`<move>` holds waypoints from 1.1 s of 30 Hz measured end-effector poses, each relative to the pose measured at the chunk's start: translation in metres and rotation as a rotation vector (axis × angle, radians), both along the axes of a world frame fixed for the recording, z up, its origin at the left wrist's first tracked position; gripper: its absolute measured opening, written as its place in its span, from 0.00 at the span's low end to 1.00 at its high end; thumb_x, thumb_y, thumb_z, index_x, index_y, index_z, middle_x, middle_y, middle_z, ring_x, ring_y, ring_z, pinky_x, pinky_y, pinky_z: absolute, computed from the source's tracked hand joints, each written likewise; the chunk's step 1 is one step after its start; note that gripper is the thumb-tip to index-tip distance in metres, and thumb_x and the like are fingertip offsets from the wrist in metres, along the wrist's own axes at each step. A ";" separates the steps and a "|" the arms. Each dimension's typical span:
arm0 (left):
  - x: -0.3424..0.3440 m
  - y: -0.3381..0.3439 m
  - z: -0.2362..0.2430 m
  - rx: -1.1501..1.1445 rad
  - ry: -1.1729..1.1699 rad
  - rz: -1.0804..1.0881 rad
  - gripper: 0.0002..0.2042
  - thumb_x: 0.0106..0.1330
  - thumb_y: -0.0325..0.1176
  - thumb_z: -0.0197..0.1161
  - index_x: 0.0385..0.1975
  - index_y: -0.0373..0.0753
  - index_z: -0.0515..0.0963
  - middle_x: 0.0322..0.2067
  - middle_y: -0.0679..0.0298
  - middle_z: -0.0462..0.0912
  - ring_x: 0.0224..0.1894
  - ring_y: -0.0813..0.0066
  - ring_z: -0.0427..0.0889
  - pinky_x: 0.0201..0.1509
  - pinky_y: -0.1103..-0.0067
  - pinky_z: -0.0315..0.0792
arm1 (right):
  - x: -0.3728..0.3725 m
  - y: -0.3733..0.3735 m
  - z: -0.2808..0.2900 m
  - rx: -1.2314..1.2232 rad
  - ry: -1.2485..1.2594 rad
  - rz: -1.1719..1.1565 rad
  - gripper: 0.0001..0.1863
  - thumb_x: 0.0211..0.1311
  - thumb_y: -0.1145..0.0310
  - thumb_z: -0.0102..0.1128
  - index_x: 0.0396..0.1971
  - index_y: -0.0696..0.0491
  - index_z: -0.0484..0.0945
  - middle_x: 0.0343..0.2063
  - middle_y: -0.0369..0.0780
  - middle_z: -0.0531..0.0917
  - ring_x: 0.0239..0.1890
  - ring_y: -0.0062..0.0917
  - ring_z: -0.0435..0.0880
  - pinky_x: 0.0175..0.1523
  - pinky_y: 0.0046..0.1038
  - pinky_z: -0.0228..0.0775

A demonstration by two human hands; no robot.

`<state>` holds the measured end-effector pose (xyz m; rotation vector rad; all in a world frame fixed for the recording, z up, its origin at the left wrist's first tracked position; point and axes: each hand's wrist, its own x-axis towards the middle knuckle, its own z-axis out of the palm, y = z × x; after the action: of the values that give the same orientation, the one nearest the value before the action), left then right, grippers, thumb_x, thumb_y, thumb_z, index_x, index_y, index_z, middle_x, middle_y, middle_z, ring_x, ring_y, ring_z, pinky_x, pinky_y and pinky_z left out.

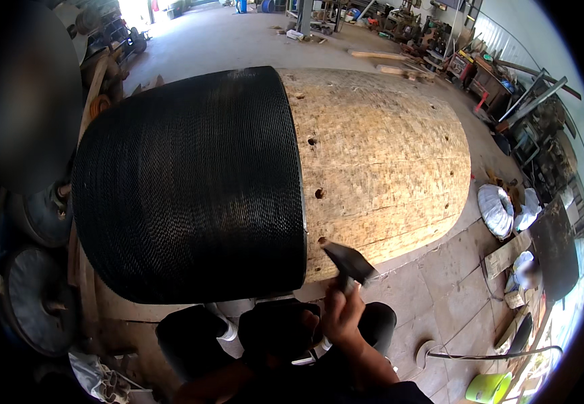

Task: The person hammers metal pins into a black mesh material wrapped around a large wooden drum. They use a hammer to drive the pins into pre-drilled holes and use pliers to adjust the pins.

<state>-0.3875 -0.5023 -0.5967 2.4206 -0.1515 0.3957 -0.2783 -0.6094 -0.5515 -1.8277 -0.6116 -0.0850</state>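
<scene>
A large wooden drum (386, 155) lies on its side in front of me. Its left part is covered by a black ribbed sleeve (191, 182), and a row of dark holes runs down the bare wood beside the sleeve's edge. My right hand (342, 313) is closed round the handle of a hammer (349, 262). The dark hammer head is raised at the drum's near side, close to the lowest hole. In shadow near my lap, left of the right hand, is my left hand (310, 324). Its fingers are too dark to make out.
Round metal discs (40, 299) stand at the left, next to a long wooden beam (85, 283). On the right lie a white wrapped coil (495, 211), boards and a green bucket (488, 388). Cluttered workbenches (487, 77) line the far right wall.
</scene>
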 end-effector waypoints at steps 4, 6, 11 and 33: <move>0.002 0.016 0.081 0.006 0.007 0.106 0.11 0.65 0.38 0.61 0.38 0.37 0.75 0.31 0.57 0.78 0.32 0.60 0.80 0.37 0.65 0.75 | 0.016 0.010 -0.006 -0.114 -0.211 -0.019 0.09 0.69 0.71 0.53 0.42 0.61 0.75 0.22 0.49 0.81 0.23 0.43 0.82 0.29 0.39 0.73; -0.002 0.021 0.100 -0.020 0.023 0.129 0.12 0.62 0.38 0.63 0.38 0.37 0.75 0.32 0.57 0.79 0.32 0.59 0.81 0.36 0.65 0.76 | 0.015 0.019 0.011 -0.312 -0.103 -0.013 0.06 0.69 0.72 0.54 0.37 0.59 0.72 0.21 0.53 0.79 0.22 0.52 0.80 0.26 0.42 0.71; 0.017 0.044 0.084 -0.012 -0.381 0.214 0.16 0.62 0.32 0.64 0.47 0.34 0.75 0.38 0.54 0.82 0.34 0.61 0.83 0.36 0.63 0.78 | -0.003 -0.006 0.033 0.138 -0.267 0.043 0.12 0.73 0.68 0.44 0.35 0.59 0.75 0.23 0.39 0.80 0.22 0.25 0.77 0.28 0.26 0.68; 0.067 0.133 0.104 0.566 -0.800 0.476 0.16 0.56 0.23 0.68 0.45 0.40 0.83 0.44 0.59 0.79 0.40 0.63 0.82 0.43 0.63 0.78 | -0.013 -0.004 0.033 0.221 -0.160 0.049 0.14 0.73 0.67 0.44 0.30 0.60 0.73 0.21 0.40 0.79 0.19 0.20 0.73 0.24 0.23 0.63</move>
<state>-0.3206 -0.3692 -0.4928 2.6697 -0.0262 1.7278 -0.2916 -0.6135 -0.5186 -1.6009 -0.7297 -0.2577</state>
